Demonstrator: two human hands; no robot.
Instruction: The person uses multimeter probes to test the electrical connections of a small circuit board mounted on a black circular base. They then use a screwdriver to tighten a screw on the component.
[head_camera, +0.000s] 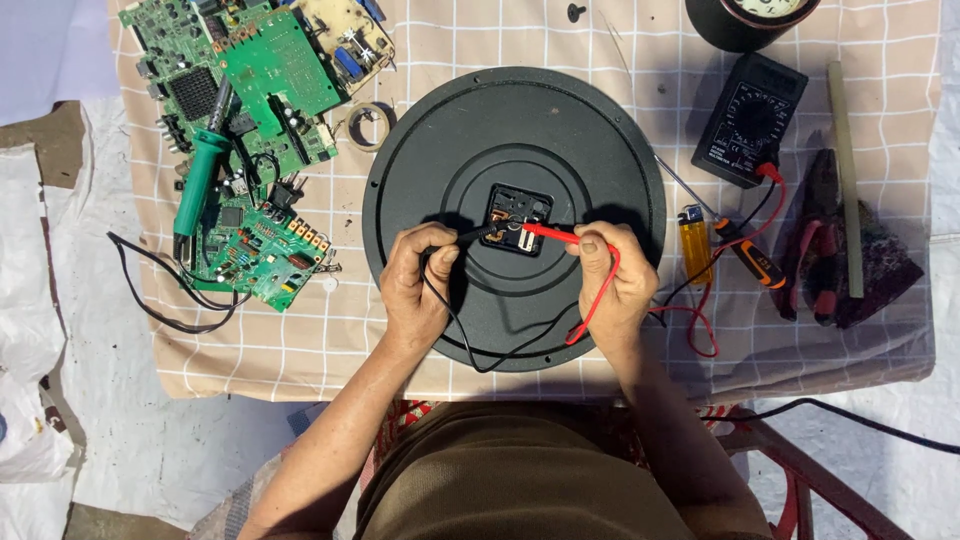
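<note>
Head view: left hand pinched on black probe, right hand pinched on red probe, both tips in the open clock movement at the centre of the round black clock back on the desk. Probe tips' exact contact points too small to make out. A black multimeter lies upper right, its display unreadable.

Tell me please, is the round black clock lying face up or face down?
Face down. The clock shows its plain black back, with the square movement exposed at the centre, where the left hand and right hand hold probes.
</note>
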